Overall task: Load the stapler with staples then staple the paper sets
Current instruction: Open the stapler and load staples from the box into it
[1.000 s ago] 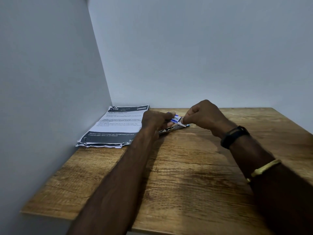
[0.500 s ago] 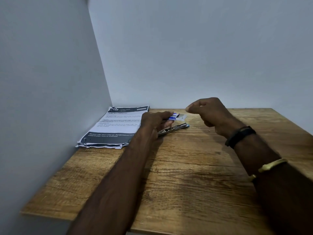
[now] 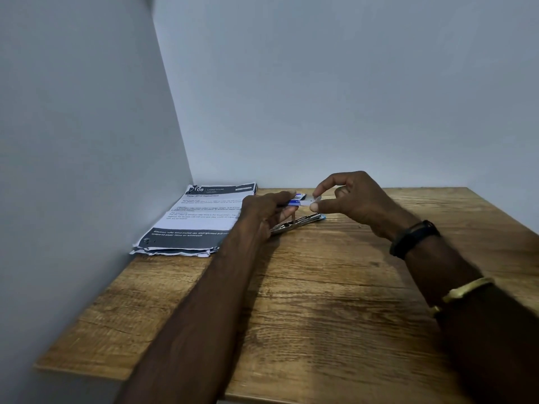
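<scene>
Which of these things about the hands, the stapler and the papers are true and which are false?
1. The paper stack lies in the left corner by the wall. True.
2. The stapler is lifted in the air. False: it lies on the wooden table.
3. Both hands hold the small staple box. True: left hand, right hand.
4. The right wrist is bare. False: it wears a black band.

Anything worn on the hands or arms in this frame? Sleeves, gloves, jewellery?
No gloves or sleeves: both forearms are bare as far as the frame shows. The left hand and its arm carry nothing. The right hand has a black band at the wrist and a gold-coloured bangle further up the forearm. No rings are discernible.
</scene>
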`<state>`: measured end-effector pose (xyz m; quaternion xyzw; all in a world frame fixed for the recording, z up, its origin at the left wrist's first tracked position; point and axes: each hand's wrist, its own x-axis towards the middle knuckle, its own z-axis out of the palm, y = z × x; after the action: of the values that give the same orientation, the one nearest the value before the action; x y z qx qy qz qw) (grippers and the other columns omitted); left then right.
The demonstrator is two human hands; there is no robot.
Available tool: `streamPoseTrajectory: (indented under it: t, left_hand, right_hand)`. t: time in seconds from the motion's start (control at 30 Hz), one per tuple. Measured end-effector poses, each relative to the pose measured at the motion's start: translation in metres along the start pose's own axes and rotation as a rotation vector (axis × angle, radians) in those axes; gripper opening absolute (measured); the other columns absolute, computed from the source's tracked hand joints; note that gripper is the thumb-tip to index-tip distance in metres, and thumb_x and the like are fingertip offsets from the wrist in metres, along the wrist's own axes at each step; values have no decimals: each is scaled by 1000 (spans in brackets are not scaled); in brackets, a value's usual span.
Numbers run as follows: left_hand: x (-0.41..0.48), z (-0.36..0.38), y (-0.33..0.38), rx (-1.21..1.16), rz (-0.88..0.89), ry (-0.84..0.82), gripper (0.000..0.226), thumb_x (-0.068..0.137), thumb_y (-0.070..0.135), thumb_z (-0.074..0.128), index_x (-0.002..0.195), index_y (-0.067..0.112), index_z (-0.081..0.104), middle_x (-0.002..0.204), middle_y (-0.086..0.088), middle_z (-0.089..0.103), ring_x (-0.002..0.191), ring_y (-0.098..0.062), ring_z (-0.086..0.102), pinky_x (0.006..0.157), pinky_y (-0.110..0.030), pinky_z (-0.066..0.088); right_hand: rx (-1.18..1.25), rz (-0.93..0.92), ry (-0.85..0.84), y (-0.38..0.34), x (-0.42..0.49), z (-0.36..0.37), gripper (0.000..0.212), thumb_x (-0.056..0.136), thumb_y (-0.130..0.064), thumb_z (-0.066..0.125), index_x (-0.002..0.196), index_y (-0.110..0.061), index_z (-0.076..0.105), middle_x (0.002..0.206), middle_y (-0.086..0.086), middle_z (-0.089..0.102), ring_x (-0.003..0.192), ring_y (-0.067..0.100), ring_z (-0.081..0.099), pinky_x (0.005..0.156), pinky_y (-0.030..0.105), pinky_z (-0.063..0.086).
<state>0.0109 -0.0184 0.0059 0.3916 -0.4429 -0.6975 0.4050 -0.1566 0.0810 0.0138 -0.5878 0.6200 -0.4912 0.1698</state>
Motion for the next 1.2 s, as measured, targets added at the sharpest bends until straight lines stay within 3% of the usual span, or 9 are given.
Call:
streamPoseTrajectory:
  t: [0.23, 0.43, 0.6, 0.7, 0.83, 0.93, 1.0, 1.1, 1.2]
  left_hand:
    - [1, 0, 0, -9, 4, 1, 14, 83, -2, 77, 94, -8, 73, 84, -16, 74, 57, -16, 71, 55, -19, 61]
    - [1, 1, 0, -9, 2, 1, 7, 82, -4, 78, 84, -6, 72, 73, -15, 73, 49, -15, 71, 49, -19, 58]
    - [2, 0, 0, -9, -2, 9, 7, 81, -3, 78, 80, -5, 72, 65, -13, 74, 49, -16, 70, 49, -19, 59]
    - [2, 1, -1, 5, -5, -9, 8, 82, -3, 77, 77, -4, 72, 62, -12, 74, 49, -16, 71, 51, -20, 60]
    - [3, 1, -1, -4, -9, -22, 5, 84, -4, 75, 83, -7, 71, 62, -13, 74, 49, -17, 71, 49, -19, 58]
    - [3, 1, -1, -12, -11, -31, 8, 85, -3, 75, 90, -9, 72, 75, -15, 74, 51, -16, 71, 51, -19, 59]
    - [2, 1, -1, -25, -7, -32, 9, 83, -3, 77, 89, -8, 72, 77, -15, 73, 52, -15, 72, 51, -19, 59]
    - [1, 1, 0, -58, 0, -33, 16, 82, -2, 78, 95, -9, 72, 80, -16, 73, 53, -15, 72, 51, -19, 58]
    - [1, 0, 1, -69, 0, -33, 25, 81, 0, 79, 103, -10, 72, 84, -16, 74, 55, -15, 72, 54, -19, 60]
  right_hand:
    - [18, 4, 52, 3, 1, 0, 23, 69, -29, 92, 81, -19, 75, 42, -16, 34, 43, 4, 28, 47, 19, 24]
    - [-17, 47, 40, 2, 0, 2, 21, 74, -26, 89, 81, -14, 74, 41, -24, 51, 37, -3, 44, 56, 24, 31]
    - [-87, 49, 40, 3, 0, 3, 19, 74, -31, 87, 78, -17, 75, 45, -26, 54, 56, 1, 43, 64, 27, 36]
    - [-79, 46, 62, 4, 1, 3, 22, 74, -33, 87, 78, -16, 73, 48, -20, 54, 54, 4, 41, 60, 26, 34]
    - [-20, 72, 87, 5, 2, 4, 31, 73, -33, 89, 90, -17, 71, 67, -17, 51, 56, -2, 39, 52, 23, 29]
    - [42, 105, 67, 5, 1, 4, 38, 70, -41, 91, 93, -18, 71, 54, -21, 53, 42, -4, 45, 41, 11, 28]
    - [156, 125, 45, 5, 2, 3, 43, 67, -48, 90, 91, -16, 73, 47, -19, 50, 33, 3, 36, 35, 13, 24]
    - [341, 176, 17, 5, 2, 0, 48, 65, -52, 86, 91, -12, 76, 55, 2, 33, 46, 15, 14, 43, 19, 15]
    - [375, 220, -64, 8, 0, -5, 47, 72, -42, 85, 100, -5, 75, 57, 2, 35, 46, 14, 15, 42, 19, 16]
